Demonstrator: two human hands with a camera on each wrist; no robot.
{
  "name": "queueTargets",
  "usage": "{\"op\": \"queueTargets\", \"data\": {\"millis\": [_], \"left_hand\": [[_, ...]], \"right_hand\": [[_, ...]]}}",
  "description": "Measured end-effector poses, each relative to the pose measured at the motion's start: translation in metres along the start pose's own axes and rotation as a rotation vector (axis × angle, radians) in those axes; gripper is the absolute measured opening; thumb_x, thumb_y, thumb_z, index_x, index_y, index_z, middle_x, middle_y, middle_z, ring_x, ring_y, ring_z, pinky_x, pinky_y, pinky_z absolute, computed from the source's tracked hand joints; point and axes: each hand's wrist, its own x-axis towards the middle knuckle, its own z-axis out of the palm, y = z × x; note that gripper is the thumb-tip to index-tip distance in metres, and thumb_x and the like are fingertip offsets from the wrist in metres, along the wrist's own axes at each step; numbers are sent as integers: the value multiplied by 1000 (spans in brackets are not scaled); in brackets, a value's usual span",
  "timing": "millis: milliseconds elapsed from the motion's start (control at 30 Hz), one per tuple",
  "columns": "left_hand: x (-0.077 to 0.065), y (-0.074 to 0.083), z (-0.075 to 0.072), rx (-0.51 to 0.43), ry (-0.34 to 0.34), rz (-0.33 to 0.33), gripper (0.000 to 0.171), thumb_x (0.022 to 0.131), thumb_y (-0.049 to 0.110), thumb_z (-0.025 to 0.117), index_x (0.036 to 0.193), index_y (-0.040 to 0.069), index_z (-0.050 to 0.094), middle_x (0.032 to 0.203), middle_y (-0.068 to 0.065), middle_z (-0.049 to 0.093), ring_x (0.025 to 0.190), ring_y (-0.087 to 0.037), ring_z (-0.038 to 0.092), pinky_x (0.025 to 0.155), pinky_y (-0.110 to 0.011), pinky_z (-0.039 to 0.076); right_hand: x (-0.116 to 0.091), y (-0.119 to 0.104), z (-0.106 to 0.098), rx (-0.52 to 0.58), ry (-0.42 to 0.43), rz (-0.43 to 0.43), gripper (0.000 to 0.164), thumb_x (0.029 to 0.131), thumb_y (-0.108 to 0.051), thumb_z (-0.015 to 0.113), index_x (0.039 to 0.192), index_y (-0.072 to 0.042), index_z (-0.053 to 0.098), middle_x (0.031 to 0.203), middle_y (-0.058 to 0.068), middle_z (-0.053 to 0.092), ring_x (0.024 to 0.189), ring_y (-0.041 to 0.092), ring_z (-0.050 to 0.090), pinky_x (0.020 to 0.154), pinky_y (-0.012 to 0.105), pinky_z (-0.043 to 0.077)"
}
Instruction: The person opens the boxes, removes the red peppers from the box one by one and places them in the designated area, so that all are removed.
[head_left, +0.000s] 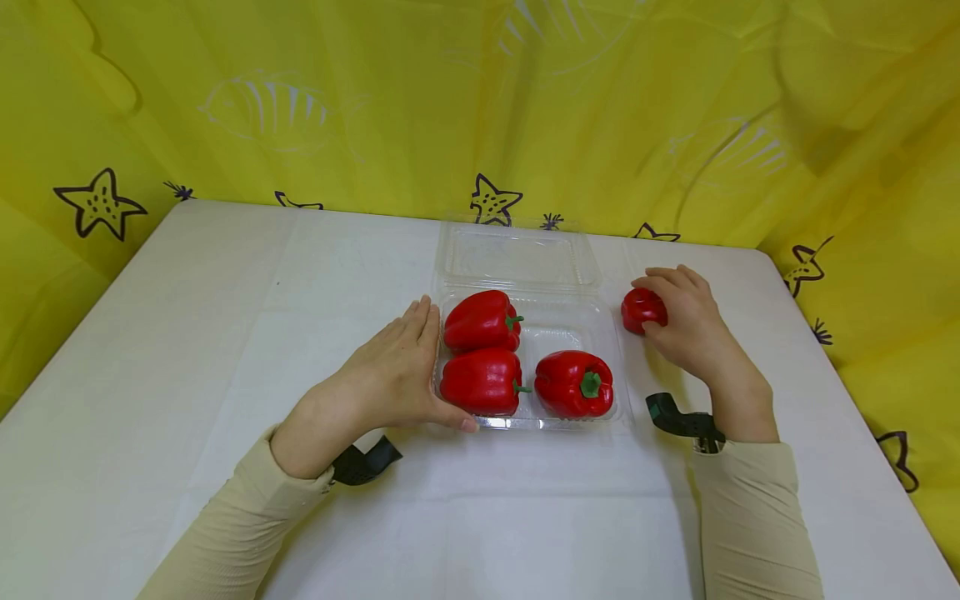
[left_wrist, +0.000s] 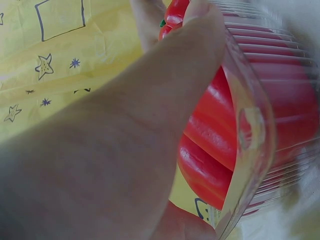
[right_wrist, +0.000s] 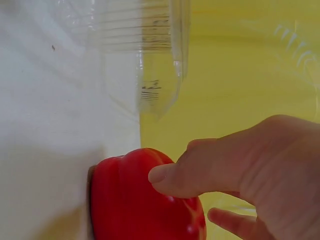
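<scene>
Two red peppers [head_left: 482, 320] lie in the clear container [head_left: 558, 337] mid-frame, long axes crosswise, stems pointing right; a third pepper [head_left: 560, 382] faces its stem cameraward. Right of centre, the right hand [head_left: 692, 323] curls its grip round a fourth pepper [head_left: 641, 312]; the straight-fingered left hand [head_left: 397, 375] touches the container.

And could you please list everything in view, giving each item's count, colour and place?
Bell peppers: 3, red with green stems, in the container's base
Loose bell pepper: 1, red, right of the container, in the right hand's grip
Hinged plastic container: 1, clear, mid-table, its lid lying open behind
Table: 1, white, under everything
Curtain: yellow with fish and starfish drawings, behind and at both sides
Wrist fittings: 2, black, one per wrist
Sleeves: 2, beige, on the forearms
Left hand: 1, bare, against the container's left side
Right hand: 1, bare, on the loose pepper
</scene>
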Motion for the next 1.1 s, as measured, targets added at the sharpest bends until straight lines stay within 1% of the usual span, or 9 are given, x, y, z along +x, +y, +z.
{"op": "queueTargets", "data": {"millis": [100, 200, 300, 367, 567, 800, 1000, 1100], "left_hand": [[0, 0, 0, -3, 1, 0, 138, 65, 74, 76, 155, -7, 12, 165, -24, 7, 154, -39, 9, 124, -51, 19], [0, 0, 0, -4, 0, 0, 138, 65, 74, 76, 155, -7, 12, 165, -24, 6, 154, -39, 8, 124, -50, 19], [0, 0, 0, -3, 0, -1, 138, 65, 74, 76, 156, -7, 12, 165, -23, 6, 154, -39, 8, 124, -50, 18], [0, 0, 0, -4, 0, -3, 138, 65, 74, 76, 156, -7, 12, 165, -23, 7, 154, -39, 8, 124, -50, 18], [0, 0, 0, -5, 0, -2, 138, 65, 74, 76, 156, -7, 12, 165, -23, 7, 154, -39, 8, 124, -50, 18], [0, 0, 0, -3, 4, 2, 138, 65, 74, 76, 155, -7, 12, 165, -24, 7, 154, -40, 8, 124, -51, 19], [0, 0, 0, 3, 5, 5, 138, 64, 75, 76, 155, -7, 12, 165, -23, 7, 154, -39, 8, 124, -51, 19], [0, 0, 0, 3, 4, 6, 138, 64, 75, 76, 155, -7, 12, 165, -23, 7, 154, -39, 8, 124, -51, 19]], "right_hand": [[-2, -3, -2, 10, 17, -14, 53, 81, 4, 69, 132, 4, 54, 146, 30, 41, 142, 52, 20, 103, 73, 37], [-3, -5, -5, 23, 50, -44, 49, 83, 4, 67, 130, 5, 55, 145, 31, 42, 141, 52, 22, 107, 72, 33], [-4, -8, -7, 42, 82, -74, 45, 84, 4, 66, 128, 6, 56, 143, 32, 43, 140, 52, 23, 112, 71, 25], [-5, -10, -9, 51, 97, -83, 44, 84, 3, 66, 128, 6, 56, 143, 32, 43, 140, 52, 23, 112, 71, 24], [-7, -15, -12, 64, 110, -78, 45, 86, 1, 66, 129, 4, 56, 145, 29, 43, 141, 49, 23, 109, 71, 28], [-10, -22, -16, 80, 118, -98, 46, 86, -1, 67, 131, 2, 56, 145, 28, 43, 142, 48, 23, 110, 71, 28], [-15, -39, -21, 91, 114, -137, 47, 87, -3, 69, 132, -2, 57, 144, 21, 46, 141, 43, 29, 109, 67, 34], [-18, -49, -21, 90, 95, -158, 46, 88, -5, 69, 132, -3, 57, 144, 20, 47, 140, 41, 31, 108, 65, 37]]}}
